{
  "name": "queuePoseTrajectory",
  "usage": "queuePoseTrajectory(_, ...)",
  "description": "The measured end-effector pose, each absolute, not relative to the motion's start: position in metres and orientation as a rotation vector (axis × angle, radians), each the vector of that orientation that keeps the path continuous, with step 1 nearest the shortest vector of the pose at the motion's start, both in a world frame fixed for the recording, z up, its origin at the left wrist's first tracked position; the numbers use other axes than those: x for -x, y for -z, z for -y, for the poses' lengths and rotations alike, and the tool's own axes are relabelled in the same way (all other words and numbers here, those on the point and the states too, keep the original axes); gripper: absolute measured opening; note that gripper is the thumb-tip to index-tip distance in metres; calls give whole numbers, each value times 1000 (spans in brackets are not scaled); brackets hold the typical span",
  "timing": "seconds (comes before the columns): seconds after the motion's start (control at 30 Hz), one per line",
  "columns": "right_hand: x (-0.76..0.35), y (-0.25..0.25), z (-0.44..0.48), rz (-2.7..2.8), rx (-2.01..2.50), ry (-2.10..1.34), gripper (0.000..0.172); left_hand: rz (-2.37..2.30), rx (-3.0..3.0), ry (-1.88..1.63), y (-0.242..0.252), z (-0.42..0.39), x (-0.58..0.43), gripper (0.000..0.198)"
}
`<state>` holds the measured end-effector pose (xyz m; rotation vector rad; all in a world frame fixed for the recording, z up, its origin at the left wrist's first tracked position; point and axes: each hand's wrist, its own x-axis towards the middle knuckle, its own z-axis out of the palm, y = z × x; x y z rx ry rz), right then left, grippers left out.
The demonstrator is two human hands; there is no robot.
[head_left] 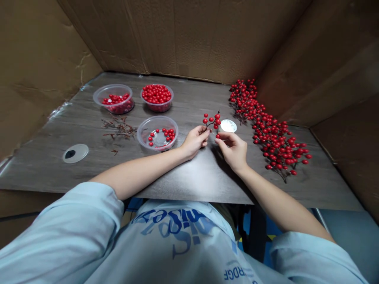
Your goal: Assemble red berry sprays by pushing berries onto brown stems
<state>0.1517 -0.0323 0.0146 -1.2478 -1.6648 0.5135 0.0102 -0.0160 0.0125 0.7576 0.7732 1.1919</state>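
My left hand [196, 142] pinches the stem of an artificial berry sprig [212, 120] with several glossy red berries. Close by on the right, my right hand [234, 149] holds a single red berry [218, 136] between thumb and fingertips. A small gap separates that berry from the hand with the sprig. Just beyond my right hand stands a small round tub of white paste [228, 126]. Left of my left hand is a clear plastic bowl [142, 138] with loose red berries scattered over its bottom.
Farther back stand a bowl full of berries [156, 94] and a partly filled bowl [99, 96]. Bare brown twigs [120, 128] and a round lid [75, 153] lie at left. Berry sprigs [272, 138] are heaped along the right. Cardboard walls [192, 39] enclose the tabletop.
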Motion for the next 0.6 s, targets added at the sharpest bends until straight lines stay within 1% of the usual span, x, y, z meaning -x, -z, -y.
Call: queuePoseTrajectory(0.6, -152, -8, 32, 1683, 1251, -492, 17, -882, -881, -1185, -14, 18, -14, 10)
